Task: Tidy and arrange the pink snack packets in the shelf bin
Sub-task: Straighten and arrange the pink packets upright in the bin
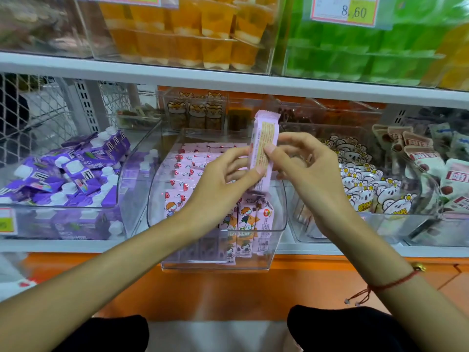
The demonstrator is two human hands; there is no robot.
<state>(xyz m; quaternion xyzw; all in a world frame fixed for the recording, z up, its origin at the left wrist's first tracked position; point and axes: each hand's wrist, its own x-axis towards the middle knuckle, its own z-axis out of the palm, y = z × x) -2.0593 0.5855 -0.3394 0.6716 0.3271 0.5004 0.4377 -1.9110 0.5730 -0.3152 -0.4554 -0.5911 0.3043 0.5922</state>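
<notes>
Hands pinch one upright pink snack packet [262, 151] above your clear shelf bin [276, 235]: left hand [223, 179], right hand [308, 168].

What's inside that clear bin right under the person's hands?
The clear bin holds pink snack packets, rows lying flat at the back and some upright at the front. The left hand and right hand cover the middle, so packets there cannot be seen.
</notes>
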